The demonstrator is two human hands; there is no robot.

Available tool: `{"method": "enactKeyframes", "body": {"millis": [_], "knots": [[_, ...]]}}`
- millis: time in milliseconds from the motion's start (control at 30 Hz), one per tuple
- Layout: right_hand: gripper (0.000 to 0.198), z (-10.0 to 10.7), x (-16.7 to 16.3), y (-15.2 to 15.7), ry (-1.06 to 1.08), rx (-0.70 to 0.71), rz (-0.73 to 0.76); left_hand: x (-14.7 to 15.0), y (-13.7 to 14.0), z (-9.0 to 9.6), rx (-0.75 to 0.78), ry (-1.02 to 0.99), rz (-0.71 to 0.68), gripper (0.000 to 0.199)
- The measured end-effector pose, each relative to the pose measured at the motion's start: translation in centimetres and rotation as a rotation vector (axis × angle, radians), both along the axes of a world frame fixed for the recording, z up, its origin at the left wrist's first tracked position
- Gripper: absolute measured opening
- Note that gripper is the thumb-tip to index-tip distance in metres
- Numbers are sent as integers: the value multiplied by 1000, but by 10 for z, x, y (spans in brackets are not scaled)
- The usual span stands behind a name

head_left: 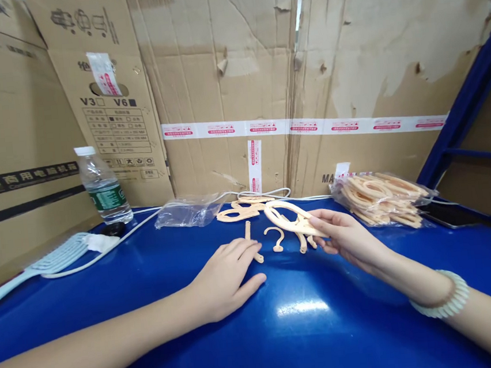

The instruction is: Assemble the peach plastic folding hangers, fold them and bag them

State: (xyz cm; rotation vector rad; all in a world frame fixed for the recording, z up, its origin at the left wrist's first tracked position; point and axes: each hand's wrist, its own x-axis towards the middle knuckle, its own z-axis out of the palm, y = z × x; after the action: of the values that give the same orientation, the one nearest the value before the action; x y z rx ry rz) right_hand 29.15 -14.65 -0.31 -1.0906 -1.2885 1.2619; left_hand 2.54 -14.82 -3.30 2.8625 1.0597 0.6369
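Observation:
My right hand (346,235) is closed on a beige plastic hanger part (289,207), a looped frame held just above the table. My left hand (230,272) lies palm down with its fingers stretched out and the thumb apart. Its fingers rest across a narrow beige bar (248,230), partly hidden beneath them. Between the hands a loose beige hanger hook (280,238) lies on the blue table (244,346). Another short beige piece (302,243) lies to its right, partly behind the held part. Farther back is a flat beige hanger frame (235,213).
At the back right sits a plastic bag of beige hanger parts (381,194) beside a dark flat device (448,215). A clear plastic bag (187,212), a white cable (143,224), a water bottle (102,189) and a light blue hairbrush (57,257) lie left. Cardboard (218,82) walls the back.

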Motion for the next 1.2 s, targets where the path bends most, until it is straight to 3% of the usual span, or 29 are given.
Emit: {"method": "enactKeyframes", "body": {"millis": [167,300,367,467,567,733,933,1067,1200], "knots": [[51,-2,-5,-6,-39,-2,26,-5,16,-2,-27,-12,22,45],[49,-4,-19,-20,-162,44,120,-3,19,9,-123,-451,88,42],[49,-4,-24,-27,-239,76,154,1,10,17,-241,-632,95,38],[46,-6,-27,-33,-309,135,183,8,-9,24,-438,-557,37,34],[40,-8,-27,-33,-298,175,204,14,-24,22,-491,-448,8,24],[40,-10,-23,-26,-333,108,222,15,-23,14,-601,-681,63,23],[41,-4,-16,-21,-412,93,216,13,-15,11,-591,-916,56,23],[40,-1,-15,-19,-392,158,141,12,-14,10,-599,-949,70,25],[36,-4,-11,-17,-238,214,67,10,-10,8,-587,-935,112,26]]}}
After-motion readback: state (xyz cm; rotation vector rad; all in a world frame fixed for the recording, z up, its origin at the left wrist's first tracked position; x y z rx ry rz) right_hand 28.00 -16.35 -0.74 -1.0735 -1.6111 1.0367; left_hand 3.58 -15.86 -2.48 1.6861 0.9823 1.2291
